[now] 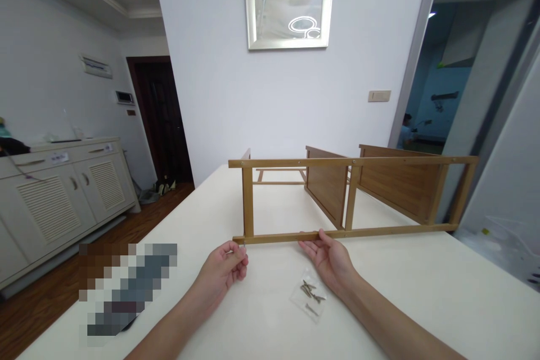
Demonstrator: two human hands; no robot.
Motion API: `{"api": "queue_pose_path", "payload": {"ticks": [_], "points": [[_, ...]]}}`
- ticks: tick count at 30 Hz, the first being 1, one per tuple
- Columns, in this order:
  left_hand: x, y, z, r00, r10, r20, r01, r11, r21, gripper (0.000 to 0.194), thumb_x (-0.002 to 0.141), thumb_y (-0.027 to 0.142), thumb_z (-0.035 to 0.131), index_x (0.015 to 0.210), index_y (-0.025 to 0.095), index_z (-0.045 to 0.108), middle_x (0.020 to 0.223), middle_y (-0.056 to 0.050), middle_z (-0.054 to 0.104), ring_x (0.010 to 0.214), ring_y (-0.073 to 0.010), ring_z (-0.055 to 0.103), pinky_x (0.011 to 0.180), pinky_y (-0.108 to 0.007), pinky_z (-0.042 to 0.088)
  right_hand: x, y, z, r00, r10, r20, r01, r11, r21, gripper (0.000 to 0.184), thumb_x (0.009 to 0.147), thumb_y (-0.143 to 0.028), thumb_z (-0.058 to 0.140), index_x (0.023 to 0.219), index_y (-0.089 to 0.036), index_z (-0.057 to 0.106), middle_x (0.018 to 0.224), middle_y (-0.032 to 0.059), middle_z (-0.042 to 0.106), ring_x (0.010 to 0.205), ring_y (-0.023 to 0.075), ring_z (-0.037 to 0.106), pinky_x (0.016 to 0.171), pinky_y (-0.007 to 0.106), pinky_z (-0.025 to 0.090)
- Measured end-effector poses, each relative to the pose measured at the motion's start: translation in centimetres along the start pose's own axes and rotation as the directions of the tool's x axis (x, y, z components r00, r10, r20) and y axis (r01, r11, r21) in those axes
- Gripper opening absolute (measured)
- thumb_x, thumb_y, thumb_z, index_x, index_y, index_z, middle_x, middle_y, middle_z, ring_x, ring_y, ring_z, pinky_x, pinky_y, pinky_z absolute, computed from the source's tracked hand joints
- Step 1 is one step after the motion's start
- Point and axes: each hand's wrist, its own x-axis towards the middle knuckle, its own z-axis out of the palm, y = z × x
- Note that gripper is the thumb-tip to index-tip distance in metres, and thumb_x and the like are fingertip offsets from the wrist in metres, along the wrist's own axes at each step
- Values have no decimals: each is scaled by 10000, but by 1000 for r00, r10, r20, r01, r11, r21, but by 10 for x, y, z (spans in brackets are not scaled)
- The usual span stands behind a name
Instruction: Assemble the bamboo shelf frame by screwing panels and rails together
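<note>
A wooden shelf frame (291, 238) lies on its side on the white table, its rails running left to right and two shelf panels set between them. Close to the left end of the lower front rail, my left hand (225, 264) is closed in a pinch. A small metal screw (244, 246) shows at its fingertips, mostly covered by the fingers. My right hand (331, 259) grips that same rail near the middle, thumb in front and some fingers hidden behind. Just below it, a clear plastic bag (312, 306) with several screws (310, 289) lies on the table.
The white table (202, 315) carries a dark pixelated object (135, 287) at its left. A wall with a framed picture (289, 3) stands behind. At the left is a white cabinet (67, 191); a doorway at the right shows a person (405, 134) far off.
</note>
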Motion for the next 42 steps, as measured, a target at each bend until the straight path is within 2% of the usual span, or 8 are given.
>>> {"api": "queue_pose_path", "payload": {"ticks": [10, 15, 20, 25, 30, 33, 37, 42], "points": [[2, -9, 7, 993, 45, -110, -45, 999, 4, 422, 697, 377, 813, 696, 198, 430, 603, 64, 552, 471, -36, 434, 494, -178, 330, 1, 0, -1, 1000, -7, 8, 7, 1000, -6, 209, 989, -128, 395, 816, -189, 494, 740, 60, 701, 770, 183, 731, 803, 362, 624], [1, -8, 9, 991, 36, -132, -32, 999, 31, 362, 704, 397, 796, 736, 188, 502, 608, 60, 558, 475, -42, 435, 502, -184, 337, 1, 0, -1, 1000, -6, 16, 6, 1000, -11, 201, 986, -129, 405, 812, -184, 489, 809, 110, 724, 798, 195, 736, 811, 356, 618], [2, -9, 7, 987, 108, -122, -84, 978, 190, 338, 730, 474, 737, 756, 156, 626, 647, 16, 604, 511, -76, 495, 518, -219, 373, 2, 1, -2, 1000, -15, 14, 15, 1000, -9, 195, 987, -135, 409, 818, -179, 496, 767, 90, 716, 789, 194, 735, 835, 372, 610], [0, -13, 2, 975, 189, -119, -129, 910, 394, 397, 775, 562, 650, 719, 170, 635, 612, 9, 597, 475, -101, 500, 494, -240, 368, 2, 2, -2, 1000, -14, 28, 14, 1000, -6, 194, 984, -148, 419, 811, -165, 506, 808, 131, 724, 813, 207, 734, 808, 357, 611], [-14, -17, 2, 969, 247, 13, -194, 728, 657, 401, 874, 560, 527, 689, 207, 569, 565, 31, 539, 464, -109, 466, 496, -240, 336, 2, 3, -3, 999, -17, 35, 16, 1000, 5, 200, 983, -154, 424, 800, -171, 501, 802, 119, 724, 795, 202, 731, 767, 345, 613], [-24, -21, 8, 945, 260, 199, -308, 506, 805, 353, 910, 492, 506, 712, 217, 606, 602, 9, 563, 559, -136, 508, 562, -247, 358, 3, 4, -3, 999, -20, 34, 20, 1000, 7, 184, 979, -159, 443, 805, -175, 502, 773, 93, 713, 772, 194, 727, 762, 349, 615], [-33, -29, 19, 874, 174, 454, -484, 242, 841, 278, 926, 360, 498, 756, 222, 669, 762, -41, 646, 708, -166, 601, 672, -257, 405, 6, 8, -4, 1000, -28, 1, 28, 1000, -12, 162, 980, -180, 461, 821, -187, 488, 698, 46, 677, 704, 177, 713, 753, 350, 618], [-36, -40, 24, 849, 123, 514, -529, 174, 831, 265, 918, 311, 503, 775, 222, 708, 802, -70, 676, 774, -187, 648, 704, -260, 446, 7, 11, -5, 999, -18, -42, 16, 998, -58, 110, 982, -203, 484, 873, -191, 472, 704, 26, 660, 649, 158, 702, 730, 339, 620]]}}
